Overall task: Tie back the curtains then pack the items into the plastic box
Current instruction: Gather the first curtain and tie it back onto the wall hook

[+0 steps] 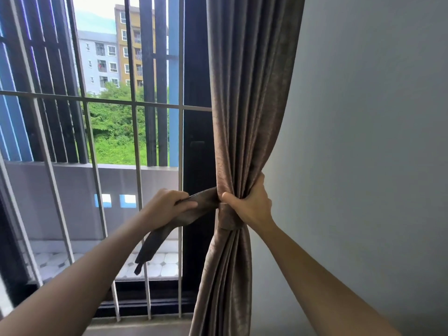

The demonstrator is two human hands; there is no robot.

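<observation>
Grey wall (363, 117) at right, window w/ white bars (135, 141) at left. Brown curtain (244, 93) hangs btwn them, bunched at mid-height. Tieback strap (184, 214) wraps the bunch, loose end hanging left. R hand (252, 207) grip clenched round curtain + strap; L hand (167, 202) grip pinching strap.

A plain grey wall (368, 141) fills the right of the frame. At left, a barred window (133, 103) shows daylight, green trees (114, 127), apartment blocks (114, 52) and a tiled balcony floor (160, 263).
</observation>
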